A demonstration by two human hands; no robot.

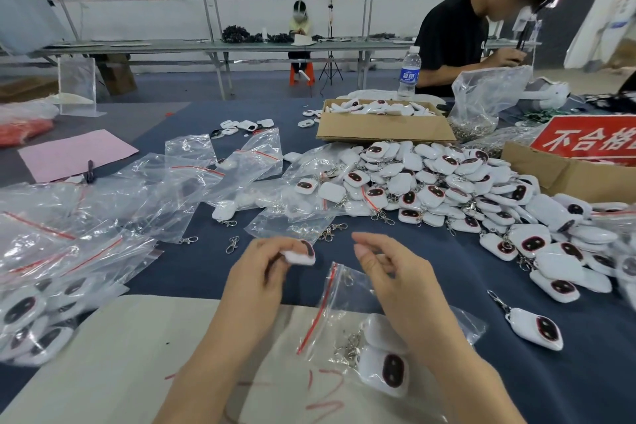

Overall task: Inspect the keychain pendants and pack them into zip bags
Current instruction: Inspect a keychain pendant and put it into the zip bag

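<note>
You're pinching a soft white pendant (298, 255) in your left hand (265, 268), grip closed lightly on its edges; your right hand (389, 272) is hovering half-open, empty, above the flimsy zip bag (339, 313) at the bench's near edge.

We hold a white pendant (300, 255) pinched in the fingertips of our left hand (265, 272), its dark face turned away to the right. Our right hand (389, 272) hangs beside it with fingers loosely curled, holding nothing. Under the right wrist lies a zip bag (339, 320) with a red seal strip, pendants and metal clasps already inside. It rests partly on a pale board (113, 354) at the desk (206, 272) edge. A big heap of pendants (447, 186) sits to the right; empty bags (144, 196) are scattered left. A cardboard box (382, 127) stands behind.
</note>
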